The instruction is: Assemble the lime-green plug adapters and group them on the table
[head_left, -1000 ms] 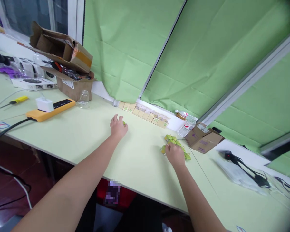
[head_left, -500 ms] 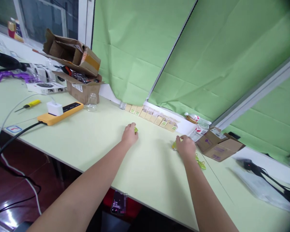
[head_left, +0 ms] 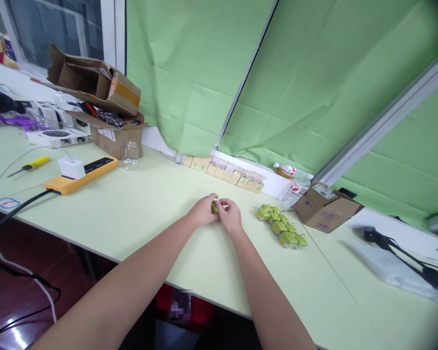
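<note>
Over the middle of the table (head_left: 160, 214), my left hand (head_left: 202, 211) is closed around a small green-topped piece (head_left: 215, 208), mostly covered by fingers. Pressed against its other side are the closed fingers of my right hand (head_left: 230, 217), so both hands hold it together. To the right, several similar green-topped pieces (head_left: 279, 226) with little loops and clear lower parts lie in a tight group on the tabletop.
A row of small tan boxes (head_left: 222, 171) lines the back edge. Left of it are a clear plastic cup (head_left: 131, 155), a yellow power strip (head_left: 82, 180) and a screwdriver (head_left: 31, 166). Cardboard boxes (head_left: 328, 209) and a plastic bottle (head_left: 294, 190) stand at the back right.
My right hand has left the green-topped group and moved left to meet my left hand. Both now hold one piece. The view has shifted slightly to the right.
</note>
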Demonstrator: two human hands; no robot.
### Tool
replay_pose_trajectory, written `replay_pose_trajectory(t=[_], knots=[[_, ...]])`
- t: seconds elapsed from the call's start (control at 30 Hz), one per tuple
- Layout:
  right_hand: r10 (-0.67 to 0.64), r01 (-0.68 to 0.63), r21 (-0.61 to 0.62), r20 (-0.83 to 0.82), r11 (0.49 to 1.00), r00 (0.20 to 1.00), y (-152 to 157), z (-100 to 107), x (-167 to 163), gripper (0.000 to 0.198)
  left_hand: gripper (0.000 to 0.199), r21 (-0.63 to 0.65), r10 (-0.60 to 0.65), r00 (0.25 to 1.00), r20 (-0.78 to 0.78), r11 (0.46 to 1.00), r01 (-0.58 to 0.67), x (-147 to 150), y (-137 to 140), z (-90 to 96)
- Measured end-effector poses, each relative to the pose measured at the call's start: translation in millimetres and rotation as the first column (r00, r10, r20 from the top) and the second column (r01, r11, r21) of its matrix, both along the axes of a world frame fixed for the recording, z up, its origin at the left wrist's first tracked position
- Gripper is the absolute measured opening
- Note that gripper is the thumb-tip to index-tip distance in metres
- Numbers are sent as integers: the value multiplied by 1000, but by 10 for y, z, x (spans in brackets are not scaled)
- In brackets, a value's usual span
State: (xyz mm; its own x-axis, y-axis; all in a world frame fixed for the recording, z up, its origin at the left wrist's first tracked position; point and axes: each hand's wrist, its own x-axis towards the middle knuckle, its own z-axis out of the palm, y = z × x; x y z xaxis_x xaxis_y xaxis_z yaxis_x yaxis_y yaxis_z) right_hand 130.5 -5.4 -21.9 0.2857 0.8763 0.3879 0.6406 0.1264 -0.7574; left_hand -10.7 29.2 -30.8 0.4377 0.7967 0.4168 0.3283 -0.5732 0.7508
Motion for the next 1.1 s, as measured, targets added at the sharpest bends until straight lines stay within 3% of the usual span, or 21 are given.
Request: replay_pose_trajectory(t=[0.1, 0.17, 0.33, 0.43, 0.53, 0.6, 0.73, 0.83, 0.97, 1.03, 1.1], knots=[[84, -92, -51, -143, 994, 986, -9, 15, 97, 32, 56, -26, -61, 998, 5, 998, 62, 14, -31, 2], [128, -134, -6, -249, 991, 960, -18, 51, 131, 33, 54, -52, -101, 995, 6, 993, 101, 13, -33, -8], [60, 39, 147, -611, 988, 789, -53, 176, 207, 37, 62, -143, -159, 985, 65, 976, 167, -25, 22, -40], [-23, 99, 68, -702, 993, 712, -79, 196, 266, 36, 65, -142, -209, 976, 64, 966, 216, -72, 43, -33], [-111, 103, -53, -709, 993, 696, -91, 169, 296, 30, 76, -134, -228, 973, 44, 963, 232, -103, 40, -25], [-134, 73, -114, -733, 991, 667, -93, 154, 297, 25, 73, -122, -219, 975, 31, 968, 221, -99, 48, -37], [-50, -92, -120, -833, 988, 551, -119, 166, 287, 25, 52, -53, -121, 992, -28, 991, 119, -81, 161, -108], [92, -226, -39, -836, 973, 541, -157, 190, 278, 30, 49, -1, 59, 997, -58, 998, -60, -120, 274, -129], [176, -335, -16, -827, 942, 534, -182, 184, 236, 34, 50, 145, 276, 961, -17, 952, -271, -177, 205, -1], [149, -350, -60, -827, 935, 542, -175, 157, 205, 35, 48, 299, 194, 981, 21, 935, -192, -157, 57, 98], [114, -337, -102, -818, 936, 563, -161, 121, 175, 35, 49, 361, 0, 1000, -7, 932, 2, -102, -104, 169]])
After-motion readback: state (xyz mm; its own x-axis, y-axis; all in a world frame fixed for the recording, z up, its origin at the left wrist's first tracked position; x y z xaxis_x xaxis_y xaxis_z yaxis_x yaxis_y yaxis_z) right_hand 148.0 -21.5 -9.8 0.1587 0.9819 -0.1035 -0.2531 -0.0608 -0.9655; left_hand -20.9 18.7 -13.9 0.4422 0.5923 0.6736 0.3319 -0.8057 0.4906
